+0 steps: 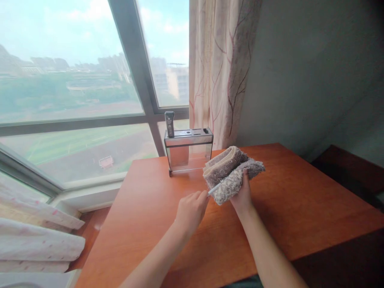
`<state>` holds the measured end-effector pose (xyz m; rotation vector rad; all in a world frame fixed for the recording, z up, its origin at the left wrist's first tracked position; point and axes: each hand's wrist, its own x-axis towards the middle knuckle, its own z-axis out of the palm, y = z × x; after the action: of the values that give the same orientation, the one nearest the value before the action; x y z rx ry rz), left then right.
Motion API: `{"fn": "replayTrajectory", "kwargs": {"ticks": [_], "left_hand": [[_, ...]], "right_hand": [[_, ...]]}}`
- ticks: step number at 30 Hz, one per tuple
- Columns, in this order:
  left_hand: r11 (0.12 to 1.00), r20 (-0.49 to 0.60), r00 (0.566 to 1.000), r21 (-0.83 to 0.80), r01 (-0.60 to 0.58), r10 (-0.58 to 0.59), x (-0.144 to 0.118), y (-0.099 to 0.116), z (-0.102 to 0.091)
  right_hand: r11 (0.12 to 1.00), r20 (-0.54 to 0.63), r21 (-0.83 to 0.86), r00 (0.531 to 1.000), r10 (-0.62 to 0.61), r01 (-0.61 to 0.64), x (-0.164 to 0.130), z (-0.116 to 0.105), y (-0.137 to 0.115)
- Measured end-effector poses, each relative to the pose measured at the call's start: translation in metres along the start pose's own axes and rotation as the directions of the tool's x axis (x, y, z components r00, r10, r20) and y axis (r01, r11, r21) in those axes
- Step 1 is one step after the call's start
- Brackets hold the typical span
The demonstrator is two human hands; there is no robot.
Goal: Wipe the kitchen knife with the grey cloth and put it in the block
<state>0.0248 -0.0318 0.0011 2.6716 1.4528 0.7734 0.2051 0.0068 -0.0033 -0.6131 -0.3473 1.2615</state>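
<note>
A folded, fuzzy grey-brown cloth [223, 170] with shaggy pale tufts on its near side is in my right hand [242, 196]. My thumb presses on the cloth's front and the other fingers are hidden behind it. My left hand [193, 210] is closed on a thin pale stick [214, 188]. The stick points up and right, and its far end lies against the shaggy side of the cloth. Both hands are above the wooden table [156, 224].
Behind the cloth stands a clear-sided box [189, 154] with a silver top and an upright dark handle [169, 124]. Beyond the table are a window [72, 60], a patterned curtain [222, 68] and a grey wall [306, 72]. Another curtain [39, 244] hangs at lower left.
</note>
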Motion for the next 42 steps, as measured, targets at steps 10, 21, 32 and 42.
{"fn": "replayTrajectory", "kwargs": {"ticks": [10,21,32,42], "left_hand": [[0.288,0.41,0.891,-0.844,0.452,-0.195,0.008,0.002,0.004],[0.109,0.259,0.865,-0.936,0.334,-0.429,0.015,-0.01,-0.019],[0.84,0.004,0.982,-0.517,0.163,-0.188,0.01,0.002,-0.015],[0.935,0.182,0.981,-0.333,0.124,-0.065,0.007,0.006,-0.009]], "right_hand": [[0.982,0.122,-0.108,0.979,0.165,-0.152,-0.005,-0.006,0.013],[0.921,0.326,-0.31,0.884,0.334,-0.234,-0.028,0.009,0.022],[0.893,0.34,-0.446,0.914,0.222,-0.051,-0.031,0.005,0.03],[0.976,-0.01,-0.215,1.0,0.029,-0.03,-0.012,0.003,0.02]]}}
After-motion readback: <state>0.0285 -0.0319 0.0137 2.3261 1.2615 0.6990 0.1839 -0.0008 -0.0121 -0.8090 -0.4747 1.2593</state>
